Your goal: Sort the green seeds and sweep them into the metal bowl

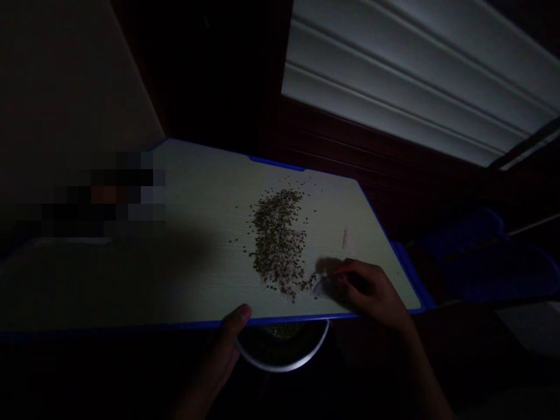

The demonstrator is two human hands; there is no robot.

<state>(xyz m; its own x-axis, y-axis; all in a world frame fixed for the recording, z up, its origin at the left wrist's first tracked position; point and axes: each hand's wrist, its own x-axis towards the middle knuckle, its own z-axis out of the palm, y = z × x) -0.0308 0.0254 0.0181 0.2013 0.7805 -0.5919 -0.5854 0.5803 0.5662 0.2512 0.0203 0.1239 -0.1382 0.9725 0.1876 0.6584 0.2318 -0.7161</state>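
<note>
A spread of small dark seeds (277, 233), mixed with finer pale grains, lies on a pale tabletop (210, 186) with a blue rim. At the near right end of the spread is my right hand (367, 291), its fingers pinched on a translucent plastic piece (324, 287); its exact kind is unclear in the dark. My left hand (230, 335) is at the near edge, thumb over the rim and fingers curled below, seemingly gripping the table edge. Just under that edge, beside the left fingers, shows a metal bowl (291, 368) with greenish grains inside, partly hidden by the table.
A small pale streak of grains (346, 237) lies right of the seeds. A blurred-out patch (109, 195) covers the table's left end. Blue plastic furniture (485, 256) stands at the right. Behind are dark wood and a pale slatted panel (394, 76). The room is dim.
</note>
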